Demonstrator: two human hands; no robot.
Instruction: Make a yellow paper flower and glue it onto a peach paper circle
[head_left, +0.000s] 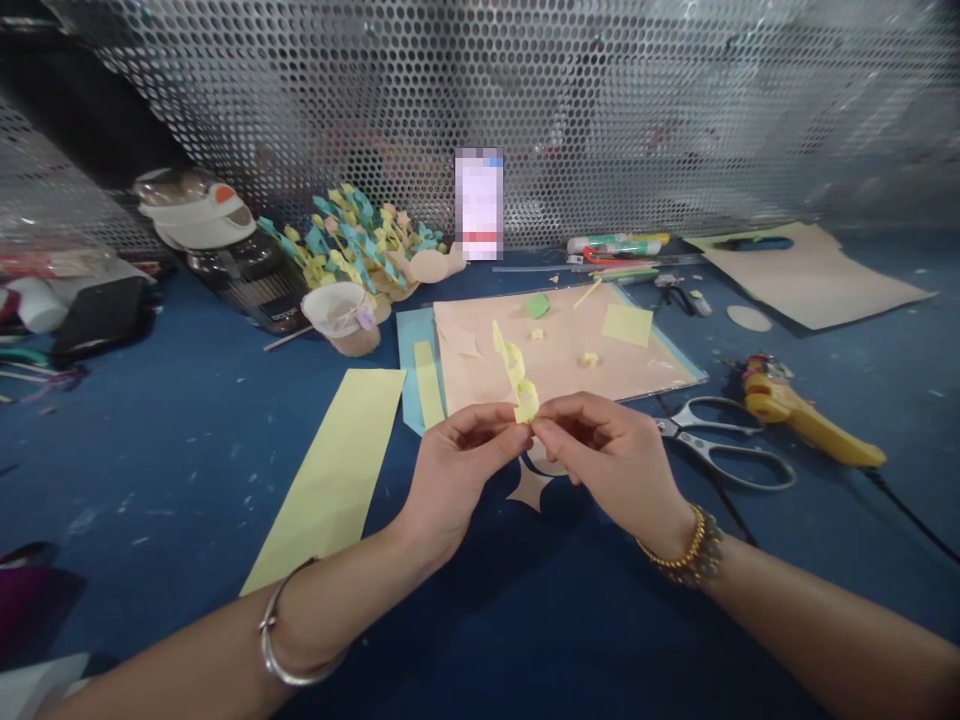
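Between my two hands is a thin yellow paper strip (514,362), its free end curling upward in loops. My left hand (469,455) pinches its lower end from the left, thumb against fingers. From the right, my right hand (607,455) pinches the same end, the fingertips nearly meeting. Just beneath the hands lies a four-pointed pink paper scrap (529,487). Behind them, pink paper sheets (517,375) in a clear sleeve bear a green paper piece (537,305), a yellow square (628,325) and small folded yellow bits (590,360).
Scissors (724,445) and a yellow glue gun (814,412) with a cord lie at right. A long yellow paper sheet (330,470) is at left. Further back stand a paper cup (345,320), paper flowers (360,240), a dark bottle (240,265) and a phone (479,205) against the perforated metal panel.
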